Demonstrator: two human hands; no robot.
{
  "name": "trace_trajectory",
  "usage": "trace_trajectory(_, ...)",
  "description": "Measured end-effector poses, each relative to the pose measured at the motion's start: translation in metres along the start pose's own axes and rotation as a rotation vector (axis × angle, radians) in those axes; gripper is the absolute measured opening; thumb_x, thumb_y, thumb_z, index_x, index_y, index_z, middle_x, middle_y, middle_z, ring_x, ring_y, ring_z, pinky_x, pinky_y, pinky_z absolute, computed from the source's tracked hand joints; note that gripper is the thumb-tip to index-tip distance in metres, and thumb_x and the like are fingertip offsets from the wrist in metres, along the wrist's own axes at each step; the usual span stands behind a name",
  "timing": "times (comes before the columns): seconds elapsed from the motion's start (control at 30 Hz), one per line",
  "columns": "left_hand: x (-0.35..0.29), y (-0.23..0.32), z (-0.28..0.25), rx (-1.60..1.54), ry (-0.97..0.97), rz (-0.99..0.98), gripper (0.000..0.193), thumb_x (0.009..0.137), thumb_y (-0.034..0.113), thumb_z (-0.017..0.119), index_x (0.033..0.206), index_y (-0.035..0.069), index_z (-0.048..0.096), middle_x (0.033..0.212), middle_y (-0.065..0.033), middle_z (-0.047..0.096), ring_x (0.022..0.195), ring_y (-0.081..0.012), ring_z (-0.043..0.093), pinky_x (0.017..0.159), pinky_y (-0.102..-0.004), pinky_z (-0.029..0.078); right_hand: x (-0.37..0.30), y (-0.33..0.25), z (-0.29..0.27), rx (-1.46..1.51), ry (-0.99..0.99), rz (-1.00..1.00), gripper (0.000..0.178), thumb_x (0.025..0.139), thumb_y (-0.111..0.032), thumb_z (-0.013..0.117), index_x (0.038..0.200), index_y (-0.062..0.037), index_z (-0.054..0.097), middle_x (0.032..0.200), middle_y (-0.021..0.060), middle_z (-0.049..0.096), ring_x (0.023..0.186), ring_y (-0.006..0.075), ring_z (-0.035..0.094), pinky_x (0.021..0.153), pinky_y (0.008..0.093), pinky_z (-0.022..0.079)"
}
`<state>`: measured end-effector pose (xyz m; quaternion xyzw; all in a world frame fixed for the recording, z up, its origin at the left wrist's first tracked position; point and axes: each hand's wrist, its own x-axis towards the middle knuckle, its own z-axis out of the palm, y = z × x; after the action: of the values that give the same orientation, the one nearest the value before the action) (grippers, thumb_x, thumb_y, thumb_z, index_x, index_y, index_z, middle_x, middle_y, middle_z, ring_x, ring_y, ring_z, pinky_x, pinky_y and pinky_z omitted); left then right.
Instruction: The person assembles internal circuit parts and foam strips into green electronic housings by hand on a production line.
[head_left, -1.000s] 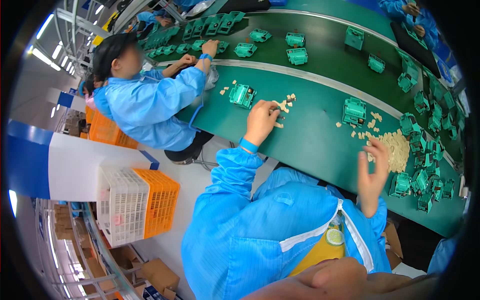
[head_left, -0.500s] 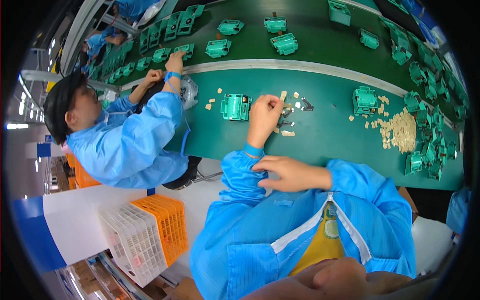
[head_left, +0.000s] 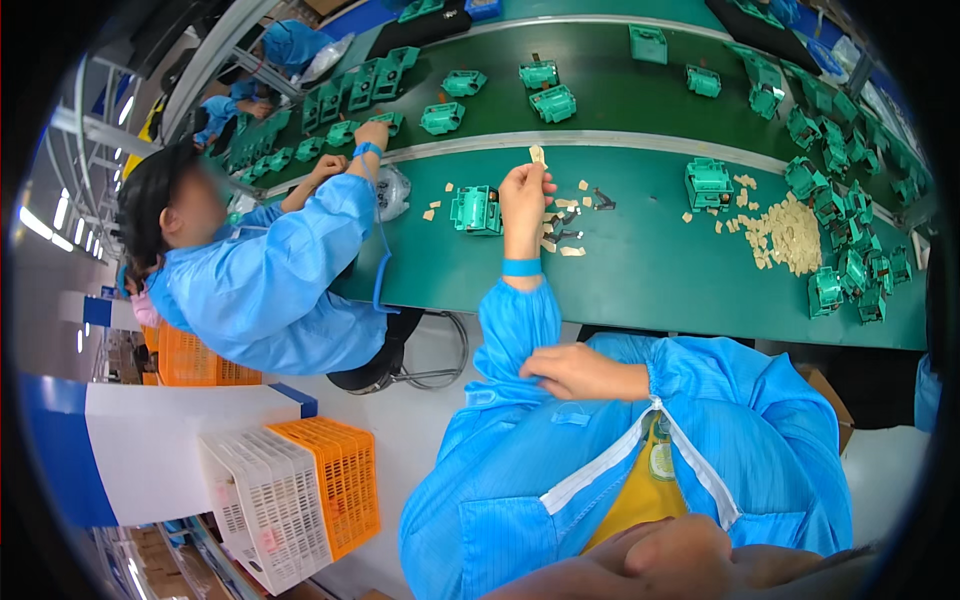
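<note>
My left hand [head_left: 525, 196] is raised over the bench, its fingers closed on a small cream-coloured flat piece [head_left: 538, 156] that sticks up above the fingertips. Just left of that hand sits a green plastic housing [head_left: 475, 211]. Loose cream pieces and small black parts [head_left: 562, 226] lie to its right on the green bench top. My right hand [head_left: 585, 371] rests against my left sleeve near the elbow, holding nothing, fingers loosely extended.
A heap of cream pieces [head_left: 790, 237] lies at the right, beside another green housing [head_left: 708, 185] and a cluster of housings [head_left: 855, 270]. Beyond a pale rail, a dark green belt [head_left: 620, 105] carries more housings. A co-worker [head_left: 260, 270] sits at my left; crates [head_left: 325, 480] stand below.
My left hand has risen away from the bench parts, with a cream piece showing in its fingers. My right hand has slid along the left sleeve toward the elbow. The view has shifted slightly.
</note>
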<state>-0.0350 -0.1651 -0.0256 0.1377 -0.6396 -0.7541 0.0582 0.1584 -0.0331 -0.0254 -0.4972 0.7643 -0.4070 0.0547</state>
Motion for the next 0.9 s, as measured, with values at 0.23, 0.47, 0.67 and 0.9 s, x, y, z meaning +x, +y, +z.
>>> trace_trajectory(0.23,-0.022,-0.014,-0.018,0.846,0.243,0.346,0.034,0.099,0.028,0.060,0.100,-0.002,0.075,0.096,-0.0225,0.074,0.085,-0.0317,0.073,0.075,-0.0448,0.055,-0.019,-0.003,-0.048,0.325,-0.255,0.061,0.023,0.091,-0.015,0.067,0.109,-0.0031,0.072,0.103,0.0152,0.074,0.094,0.0322,0.072,0.083,0.0434,0.056)
trace_trajectory(0.47,-0.057,0.003,-0.027,0.749,0.103,0.294,0.030,0.101,0.026,0.060,0.105,-0.001,0.073,0.089,-0.0143,0.071,0.083,-0.0232,0.068,0.073,-0.0374,0.052,-0.022,0.048,-0.103,0.577,0.284,0.423,0.017,0.098,-0.018,0.069,0.105,-0.0023,0.072,0.094,0.0045,0.070,0.085,0.0166,0.066,0.078,0.0318,0.054)
trace_trajectory(0.67,-0.113,0.044,0.015,0.553,-0.537,0.322,0.020,0.103,0.020,0.062,0.097,0.001,0.067,0.083,0.0008,0.058,0.075,-0.0073,0.050,0.065,-0.0258,0.042,-0.012,0.076,-0.167,1.034,0.493,0.773,0.018,0.098,-0.019,0.071,0.104,-0.0029,0.068,0.089,0.0012,0.067,0.078,0.0110,0.064,0.069,0.0259,0.053)
trace_trajectory(0.9,-0.121,0.049,0.085,0.521,-0.601,0.358,0.013,0.099,0.013,0.066,0.096,0.000,0.067,0.087,-0.0042,0.061,0.072,-0.0108,0.054,0.063,-0.0269,0.044,-0.082,0.081,-0.214,1.160,0.257,0.644,0.017,0.100,-0.014,0.068,0.106,0.0014,0.069,0.094,0.0074,0.071,0.083,0.0139,0.068,0.077,0.0278,0.057)
